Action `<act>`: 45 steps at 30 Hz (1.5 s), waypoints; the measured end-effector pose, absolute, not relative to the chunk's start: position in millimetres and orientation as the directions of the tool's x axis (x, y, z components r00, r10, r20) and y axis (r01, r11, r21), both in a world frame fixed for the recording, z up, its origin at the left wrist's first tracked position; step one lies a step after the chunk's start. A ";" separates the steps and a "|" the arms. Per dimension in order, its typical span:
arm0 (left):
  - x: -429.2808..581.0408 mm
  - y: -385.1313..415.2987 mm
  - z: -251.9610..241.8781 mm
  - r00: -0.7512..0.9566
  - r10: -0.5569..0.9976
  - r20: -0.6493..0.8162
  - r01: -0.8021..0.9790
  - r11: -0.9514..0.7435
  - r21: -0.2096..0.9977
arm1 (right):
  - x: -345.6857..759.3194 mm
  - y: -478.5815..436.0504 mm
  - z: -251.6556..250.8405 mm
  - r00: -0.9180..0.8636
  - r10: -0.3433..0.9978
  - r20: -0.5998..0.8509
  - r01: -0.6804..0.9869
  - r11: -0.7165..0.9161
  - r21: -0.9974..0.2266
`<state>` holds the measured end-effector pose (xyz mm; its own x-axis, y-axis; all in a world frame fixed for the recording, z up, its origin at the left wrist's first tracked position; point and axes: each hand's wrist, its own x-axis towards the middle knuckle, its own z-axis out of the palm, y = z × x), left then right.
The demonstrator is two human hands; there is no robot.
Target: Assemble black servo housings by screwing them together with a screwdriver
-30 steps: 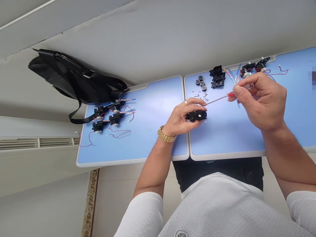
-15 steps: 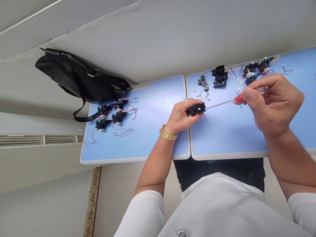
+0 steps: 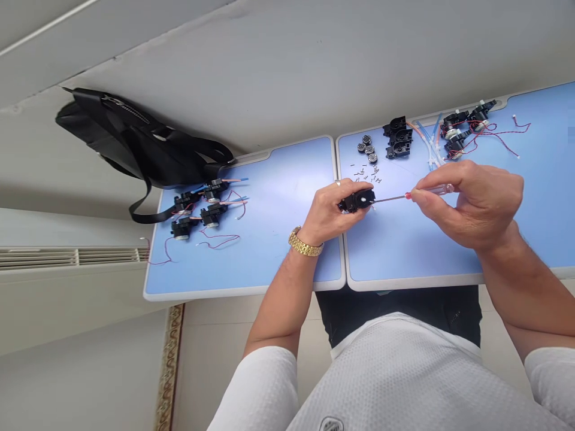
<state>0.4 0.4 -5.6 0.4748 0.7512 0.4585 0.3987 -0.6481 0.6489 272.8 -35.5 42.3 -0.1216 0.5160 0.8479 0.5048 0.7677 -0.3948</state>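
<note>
My left hand (image 3: 327, 209) grips a small black plastic motor housing (image 3: 358, 200) at the table's middle seam. A gold wristwatch (image 3: 305, 243) sits on that wrist. My right hand (image 3: 471, 206) pinches a precision screwdriver (image 3: 406, 196) with a red collar and clear handle. Its thin steel shaft points left, with the tip at the housing's right side. Whether the tip enters a screw hole is hidden at this size. Several tiny screws (image 3: 368, 173) lie scattered just above my left hand.
On the blue tabletop (image 3: 274, 239) stand several metal motor cans (image 3: 367, 146), black housings (image 3: 398, 137), and wired assemblies at both ends (image 3: 462, 129) (image 3: 197, 209). Loose red wires and blue-white tubes (image 3: 431, 146) lie nearby. A black bag (image 3: 135, 140) sits beyond the left table corner.
My right hand has moved left and lower, closer to the housing, and the screwdriver now lies flatter with its handle further into my fingers. My left hand and the housing have barely moved.
</note>
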 end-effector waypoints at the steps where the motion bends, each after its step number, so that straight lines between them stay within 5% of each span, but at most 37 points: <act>1: 0.5 0.1 -5.4 0.478 0.750 0.457 0.402 -0.650 0.645 | 272.5 -34.5 41.9 -0.126 0.509 0.852 0.506 0.771 -0.386; 45: 1.6 -1.7 -8.8 0.466 0.773 0.431 0.439 -0.624 0.646 | 275.0 -35.8 45.8 -0.318 0.488 0.813 0.518 0.807 -0.282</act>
